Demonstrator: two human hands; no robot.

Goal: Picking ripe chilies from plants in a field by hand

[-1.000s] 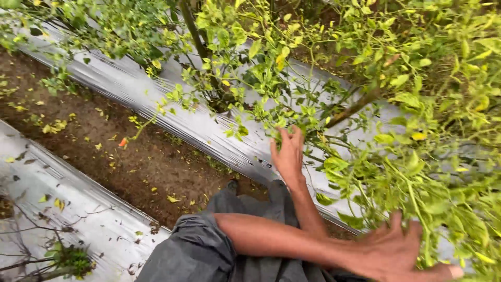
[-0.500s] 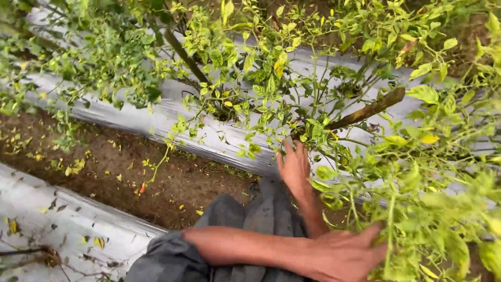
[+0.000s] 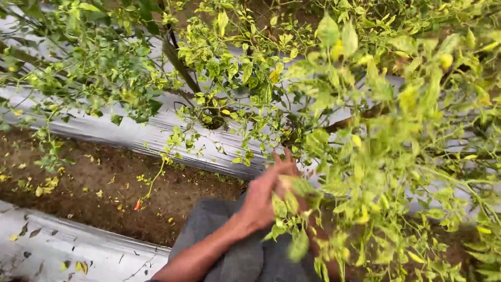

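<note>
One hand (image 3: 266,196) in view, which side cannot be told; fingers loosely spread, pushed among the yellow-green leafy branches (image 3: 334,209), grip hidden by blur. The plant (image 3: 245,78) rises from silver plastic mulch (image 3: 141,136) beside a soil furrow (image 3: 94,193)

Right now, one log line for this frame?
left hand: in the bush foliage, grip unclear | right hand: hidden by leaves | ground: silver mulch film, soil furrow, red pepper on the soil
</note>
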